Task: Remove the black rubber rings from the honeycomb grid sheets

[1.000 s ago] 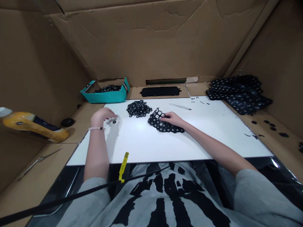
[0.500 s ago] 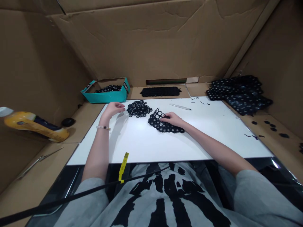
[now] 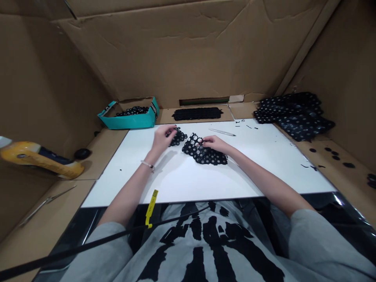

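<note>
My right hand (image 3: 216,143) pinches the upper edge of a black perforated sheet (image 3: 207,156), which lies partly raised on the white board. Large open holes show in its upper left corner, while pale dots cover the rest. Over a pile of small black rings (image 3: 179,138) is my left hand (image 3: 163,138), thumb and fingers curved but apart, with nothing visible between them. That hand hides the left part of the pile. A small black scrap (image 3: 120,170) lies on the board to the left.
A teal box (image 3: 129,122) of black rings stands behind. A black strip bundle (image 3: 197,113), a silver pen-like tool (image 3: 222,132) and stacked dotted sheets (image 3: 293,115) lie farther back. On the left are a yellow bottle (image 3: 44,158) and tweezers (image 3: 48,199).
My left hand has moved right, from beside the ring pile to over it. A black scrap now shows on the board's left. My right hand keeps hold of the sheet, lifted slightly.
</note>
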A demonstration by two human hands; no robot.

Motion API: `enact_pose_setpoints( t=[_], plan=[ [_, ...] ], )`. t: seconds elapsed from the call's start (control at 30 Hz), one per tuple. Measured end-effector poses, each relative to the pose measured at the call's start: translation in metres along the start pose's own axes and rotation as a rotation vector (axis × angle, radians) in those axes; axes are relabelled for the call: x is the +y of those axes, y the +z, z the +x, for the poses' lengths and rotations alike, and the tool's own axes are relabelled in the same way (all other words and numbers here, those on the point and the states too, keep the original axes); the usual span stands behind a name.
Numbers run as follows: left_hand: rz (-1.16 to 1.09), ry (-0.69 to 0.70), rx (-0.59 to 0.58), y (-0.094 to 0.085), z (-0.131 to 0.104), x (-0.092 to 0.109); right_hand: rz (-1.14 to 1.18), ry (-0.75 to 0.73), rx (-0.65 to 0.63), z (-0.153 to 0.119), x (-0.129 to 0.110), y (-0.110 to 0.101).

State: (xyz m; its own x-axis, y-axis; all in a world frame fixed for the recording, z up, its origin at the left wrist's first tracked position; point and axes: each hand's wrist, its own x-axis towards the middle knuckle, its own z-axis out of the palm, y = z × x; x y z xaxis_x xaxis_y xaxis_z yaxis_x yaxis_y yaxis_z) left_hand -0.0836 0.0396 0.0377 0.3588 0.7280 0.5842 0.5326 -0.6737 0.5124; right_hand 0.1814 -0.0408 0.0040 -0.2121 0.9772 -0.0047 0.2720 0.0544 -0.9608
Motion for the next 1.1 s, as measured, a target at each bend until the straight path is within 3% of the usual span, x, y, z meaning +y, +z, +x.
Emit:
enact_pose_setpoints(
  t=[0.1, 0.17, 0.4, 0.53, 0.6, 0.67, 0.77, 0.83, 0.9, 0.97, 1.1],
  plan=[
    [-0.066, 0.225, -0.226, 0.023, -0.02, 0.032, 0.021, 0.027, -0.011, -0.002, -0.005, -0.005],
    [-0.095, 0.258, -0.297, 0.036, -0.031, 0.047, 0.054, 0.0, -0.04, -0.003, -0.007, -0.005],
    [-0.233, -0.011, -0.223, 0.05, -0.042, 0.059, 0.074, -0.078, -0.068, -0.003, -0.004, 0.0],
    [-0.335, -0.151, -0.255, 0.051, -0.04, 0.058, 0.095, -0.065, -0.065, -0.002, 0.0, -0.002],
    [-0.368, -0.199, -0.268, 0.052, -0.036, 0.054, 0.063, -0.046, -0.069, -0.001, 0.001, -0.003],
    [-0.4, -0.268, -0.206, 0.049, -0.028, 0.044, 0.015, -0.019, -0.064, -0.001, 0.002, -0.002],
    [-0.388, -0.41, 0.064, 0.033, -0.011, 0.015, -0.03, -0.003, -0.058, -0.002, 0.001, -0.001],
    [-0.263, -0.429, 0.223, 0.017, 0.0, -0.008, -0.042, -0.001, -0.042, -0.003, -0.001, 0.0],
    [-0.09, -0.391, 0.233, 0.004, 0.005, -0.028, -0.049, 0.009, -0.006, -0.004, -0.002, 0.001],
    [0.068, -0.336, 0.165, -0.004, 0.006, -0.042, -0.049, 0.022, 0.024, -0.005, -0.003, 0.002],
    [0.268, -0.217, 0.16, -0.002, 0.001, -0.035, -0.022, 0.037, 0.052, -0.005, -0.003, 0.005]
  ],
)
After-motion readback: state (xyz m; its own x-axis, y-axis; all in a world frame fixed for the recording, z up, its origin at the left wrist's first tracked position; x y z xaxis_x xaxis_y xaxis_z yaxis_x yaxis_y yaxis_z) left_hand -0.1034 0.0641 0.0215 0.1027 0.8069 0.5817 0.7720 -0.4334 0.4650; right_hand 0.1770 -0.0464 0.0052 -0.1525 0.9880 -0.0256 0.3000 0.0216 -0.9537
